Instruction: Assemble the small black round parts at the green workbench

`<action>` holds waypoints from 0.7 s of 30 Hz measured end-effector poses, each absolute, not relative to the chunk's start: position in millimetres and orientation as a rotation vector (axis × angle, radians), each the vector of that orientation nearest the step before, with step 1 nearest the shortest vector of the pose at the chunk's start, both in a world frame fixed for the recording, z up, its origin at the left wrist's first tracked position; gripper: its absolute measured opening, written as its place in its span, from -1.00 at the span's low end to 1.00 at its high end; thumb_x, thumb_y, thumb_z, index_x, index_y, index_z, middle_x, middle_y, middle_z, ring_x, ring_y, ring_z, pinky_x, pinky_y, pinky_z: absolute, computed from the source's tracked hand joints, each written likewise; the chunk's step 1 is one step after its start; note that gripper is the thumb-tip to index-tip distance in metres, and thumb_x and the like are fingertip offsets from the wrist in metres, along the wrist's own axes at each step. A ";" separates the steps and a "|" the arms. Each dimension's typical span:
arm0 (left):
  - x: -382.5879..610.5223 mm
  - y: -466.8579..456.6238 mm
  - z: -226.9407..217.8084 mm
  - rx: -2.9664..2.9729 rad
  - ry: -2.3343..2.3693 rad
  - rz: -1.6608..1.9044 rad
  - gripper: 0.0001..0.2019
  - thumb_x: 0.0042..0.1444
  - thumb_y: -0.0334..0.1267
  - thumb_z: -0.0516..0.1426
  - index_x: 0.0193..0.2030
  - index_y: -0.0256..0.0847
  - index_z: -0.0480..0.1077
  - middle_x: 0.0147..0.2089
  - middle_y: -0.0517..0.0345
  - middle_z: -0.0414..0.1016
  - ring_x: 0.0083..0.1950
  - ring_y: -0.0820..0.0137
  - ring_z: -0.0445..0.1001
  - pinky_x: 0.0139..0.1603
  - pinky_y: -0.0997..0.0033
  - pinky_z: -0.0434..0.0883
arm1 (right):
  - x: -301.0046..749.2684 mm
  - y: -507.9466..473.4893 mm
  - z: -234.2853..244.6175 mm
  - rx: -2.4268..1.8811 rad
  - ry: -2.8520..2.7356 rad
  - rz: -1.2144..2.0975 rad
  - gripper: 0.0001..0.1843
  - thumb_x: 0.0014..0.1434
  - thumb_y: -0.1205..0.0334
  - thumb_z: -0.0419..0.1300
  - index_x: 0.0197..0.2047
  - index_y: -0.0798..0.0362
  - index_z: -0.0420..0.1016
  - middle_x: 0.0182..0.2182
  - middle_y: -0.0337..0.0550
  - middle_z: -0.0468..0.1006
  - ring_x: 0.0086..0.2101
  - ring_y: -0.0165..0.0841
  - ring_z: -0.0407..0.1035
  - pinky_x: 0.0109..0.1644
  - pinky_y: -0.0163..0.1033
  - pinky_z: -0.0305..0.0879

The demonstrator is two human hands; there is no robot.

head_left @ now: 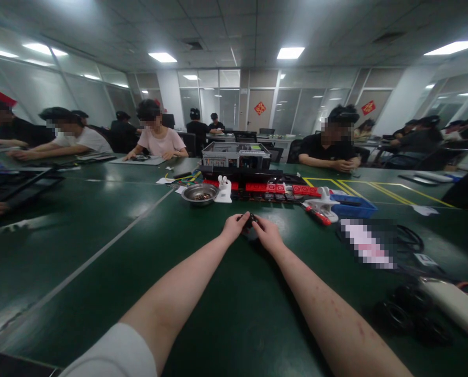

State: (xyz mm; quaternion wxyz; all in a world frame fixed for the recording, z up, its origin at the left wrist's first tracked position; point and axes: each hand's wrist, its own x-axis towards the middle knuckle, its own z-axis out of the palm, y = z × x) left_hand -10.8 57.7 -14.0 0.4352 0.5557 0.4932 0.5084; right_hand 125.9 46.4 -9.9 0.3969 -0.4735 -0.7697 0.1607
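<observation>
My left hand (234, 227) and my right hand (268, 233) meet above the green table (202, 293), straight ahead of me. Between them they pinch a small black object (250, 221); its kind is too small and too covered by fingers to make out. Both arms are stretched forward. Beyond my left hand stands a metal bowl (187, 196) with small copper-coloured pieces inside. A white rabbit-shaped stand (224, 189) is right beside the bowl. Past my hands lies a row of red and black parts (267, 188).
An open computer case (236, 155) stands behind the row. To the right are a white clamp-like holder (325, 203), a blue tray (354, 206), black cables (410, 238), black round parts (399, 314) and a white power-bank-like block (457, 303). Several people sit around the tables.
</observation>
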 end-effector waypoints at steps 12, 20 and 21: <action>-9.2 52.1 -13.2 1.375 1.251 1.358 -0.60 -0.16 0.05 0.08 -0.33 -0.28 0.35 -0.46 0.16 0.40 -0.57 0.52 0.36 -0.59 0.56 0.31 | 116.6 41.3 -15.6 -1.344 -1.800 0.485 -0.59 0.12 -0.03 -0.17 -0.20 0.04 0.32 -0.43 -0.17 0.42 -0.42 -0.37 0.30 -0.38 -0.31 0.16; -8.8 51.4 -11.8 1.536 1.309 1.341 -0.55 -0.18 0.09 0.08 -0.28 -0.26 0.34 -0.45 0.14 0.40 -0.56 0.50 0.37 -0.61 0.56 0.30 | 122.8 49.3 -16.1 -1.388 -1.850 0.451 -0.56 0.10 -0.05 -0.17 -0.47 0.06 0.36 -0.55 -0.19 0.40 -0.48 -0.38 0.28 -0.44 -0.33 0.12; -8.9 52.1 -11.9 1.514 1.308 1.331 -0.54 -0.18 0.10 0.07 -0.28 -0.27 0.34 -0.45 0.14 0.41 -0.57 0.50 0.37 -0.62 0.56 0.30 | 123.2 50.0 -16.1 -1.354 -1.857 0.470 -0.58 0.10 -0.02 -0.15 -0.42 0.06 0.38 -0.51 -0.18 0.43 -0.45 -0.37 0.30 -0.41 -0.33 0.15</action>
